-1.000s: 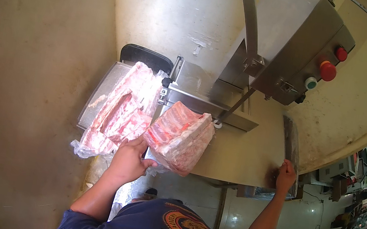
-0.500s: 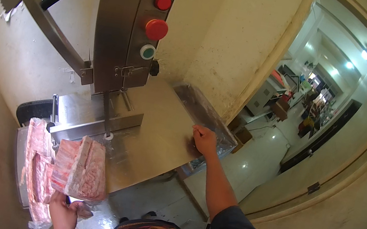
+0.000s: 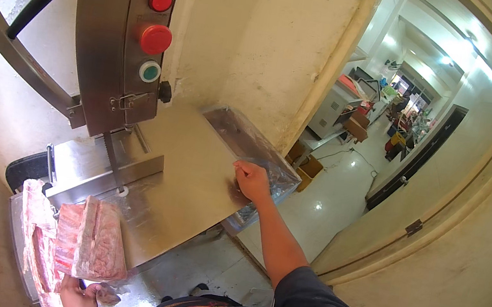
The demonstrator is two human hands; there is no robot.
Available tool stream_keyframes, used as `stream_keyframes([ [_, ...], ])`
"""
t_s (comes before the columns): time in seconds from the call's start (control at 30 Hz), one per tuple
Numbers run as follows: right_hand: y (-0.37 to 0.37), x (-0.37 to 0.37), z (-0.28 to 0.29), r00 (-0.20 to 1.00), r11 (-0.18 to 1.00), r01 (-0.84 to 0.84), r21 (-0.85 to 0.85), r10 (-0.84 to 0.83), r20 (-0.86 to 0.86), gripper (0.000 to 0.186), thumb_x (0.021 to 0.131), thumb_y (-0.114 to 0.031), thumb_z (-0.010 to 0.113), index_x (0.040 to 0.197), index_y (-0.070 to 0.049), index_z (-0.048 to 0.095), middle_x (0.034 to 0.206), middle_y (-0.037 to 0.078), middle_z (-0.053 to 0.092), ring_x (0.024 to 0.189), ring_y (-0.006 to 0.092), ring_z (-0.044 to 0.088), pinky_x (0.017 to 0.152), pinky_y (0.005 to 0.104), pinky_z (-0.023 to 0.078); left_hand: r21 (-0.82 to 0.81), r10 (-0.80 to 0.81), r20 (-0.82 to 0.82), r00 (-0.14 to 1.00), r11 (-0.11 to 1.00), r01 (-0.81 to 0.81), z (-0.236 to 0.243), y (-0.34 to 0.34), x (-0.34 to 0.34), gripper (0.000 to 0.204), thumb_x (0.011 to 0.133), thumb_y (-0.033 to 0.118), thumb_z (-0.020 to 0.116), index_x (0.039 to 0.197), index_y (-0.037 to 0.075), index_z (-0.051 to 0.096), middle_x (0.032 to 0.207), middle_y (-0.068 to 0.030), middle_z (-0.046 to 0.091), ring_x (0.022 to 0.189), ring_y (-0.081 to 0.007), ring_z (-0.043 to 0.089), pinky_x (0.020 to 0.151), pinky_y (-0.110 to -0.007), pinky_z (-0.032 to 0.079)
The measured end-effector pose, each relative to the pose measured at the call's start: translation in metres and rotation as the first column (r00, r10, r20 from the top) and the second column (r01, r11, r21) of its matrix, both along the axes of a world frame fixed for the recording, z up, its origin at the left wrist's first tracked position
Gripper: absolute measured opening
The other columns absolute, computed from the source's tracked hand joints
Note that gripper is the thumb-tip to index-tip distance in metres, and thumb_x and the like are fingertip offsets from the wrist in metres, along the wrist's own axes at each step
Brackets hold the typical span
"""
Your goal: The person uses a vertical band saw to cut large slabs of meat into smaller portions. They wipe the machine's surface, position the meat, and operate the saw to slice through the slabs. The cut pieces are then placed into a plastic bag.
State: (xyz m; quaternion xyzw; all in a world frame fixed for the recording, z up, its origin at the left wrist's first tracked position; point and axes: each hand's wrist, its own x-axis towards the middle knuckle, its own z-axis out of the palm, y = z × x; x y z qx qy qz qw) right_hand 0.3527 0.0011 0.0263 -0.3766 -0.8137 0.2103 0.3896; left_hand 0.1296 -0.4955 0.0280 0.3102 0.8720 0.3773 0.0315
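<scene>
A thick pale-pink slab of frozen ribs (image 3: 103, 247) lies near the left front corner of the steel saw table (image 3: 187, 196). My left hand (image 3: 79, 302) is at its near end, thumb and fingers against the meat; the fingertips are partly hidden. Beside it on the left are longer rib pieces (image 3: 32, 235) with a glossy, film-like surface. Just beyond the slab, the upright blade (image 3: 110, 153) of a bandsaw (image 3: 98, 44) comes down to the table, next to a metal guide fence (image 3: 105, 179). My right hand (image 3: 252, 180) is a closed fist resting near the table's right edge.
Red and green buttons (image 3: 155, 39) sit on the saw housing. A curved metal arm with a black handle (image 3: 33, 9) sticks out leftward. Past the table's right side stands a plastic-lined tray (image 3: 239, 136). A doorway at right opens onto a cluttered corridor (image 3: 344, 189).
The whole view has shifted, so the saw sits further left and the slab lower. Both hands keep about the same places at the slab and the table edge.
</scene>
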Motion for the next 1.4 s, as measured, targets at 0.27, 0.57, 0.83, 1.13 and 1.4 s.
stream_keyframes([
  [0.27, -0.005, 0.001, 0.005, 0.999, 0.997, -0.018, -0.077, 0.014, -0.045, 0.024, 0.093, -0.020, 0.065, 0.110, -0.006, 0.075, 0.089, 0.016, 0.075, 0.076, 0.0267, 0.073, 0.072, 0.0362, 0.056, 0.007, 0.025, -0.056, 0.998, 1.000, -0.024, -0.002, -0.002, 0.001, 0.043, 0.066, 0.007, 0.084, 0.099, -0.008, 0.062, 0.083, -0.0222, 0.059, 0.075, -0.0405, 0.051, 0.072, -0.046, 0.044],
  [0.57, 0.005, 0.003, -0.001, 1.000, 0.999, -0.007, 0.035, 0.007, 0.015, 0.023, 0.093, -0.020, 0.065, 0.108, -0.006, 0.075, 0.093, 0.018, 0.074, 0.079, 0.0310, 0.073, 0.072, 0.0379, 0.056, 0.000, 0.032, -0.053, 0.998, 0.999, -0.032, -0.002, 0.000, 0.001, 0.041, 0.067, 0.008, 0.085, 0.097, -0.008, 0.061, 0.080, -0.0220, 0.057, 0.072, -0.0398, 0.050, 0.070, -0.045, 0.043],
  [0.83, -0.005, 0.001, 0.007, 0.999, 0.999, -0.028, -0.045, 0.026, -0.042, 0.024, 0.094, -0.019, 0.061, 0.109, -0.006, 0.075, 0.089, 0.019, 0.073, 0.072, 0.0329, 0.072, 0.068, 0.0400, 0.056, 0.105, 0.011, -0.066, 0.998, 0.994, -0.004, -0.010, -0.002, -0.001, 0.042, 0.067, 0.009, 0.085, 0.097, -0.008, 0.061, 0.078, -0.0218, 0.056, 0.071, -0.0391, 0.050, 0.068, -0.045, 0.042],
  [1.13, -0.002, 0.003, 0.005, 0.998, 0.999, -0.018, -0.046, 0.015, -0.056, 0.022, 0.095, -0.020, 0.062, 0.108, -0.007, 0.075, 0.086, 0.018, 0.073, 0.068, 0.0287, 0.072, 0.065, 0.0389, 0.056, -0.024, 0.038, -0.071, 0.997, 0.999, -0.039, -0.004, -0.002, -0.002, 0.047, 0.067, 0.015, 0.088, 0.096, -0.009, 0.061, 0.080, -0.0227, 0.058, 0.074, -0.0413, 0.053, 0.072, -0.047, 0.045],
  [1.4, 0.006, 0.008, -0.001, 1.000, 1.000, 0.002, 0.014, -0.002, -0.002, 0.023, 0.093, -0.019, 0.065, 0.109, -0.006, 0.074, 0.093, 0.017, 0.074, 0.082, 0.0326, 0.073, 0.073, 0.0378, 0.055, -0.014, 0.009, -0.050, 0.999, 1.000, -0.009, -0.001, -0.001, 0.000, 0.048, 0.069, 0.013, 0.087, 0.105, -0.008, 0.064, 0.087, -0.0237, 0.061, 0.077, -0.0415, 0.054, 0.074, -0.046, 0.046],
])
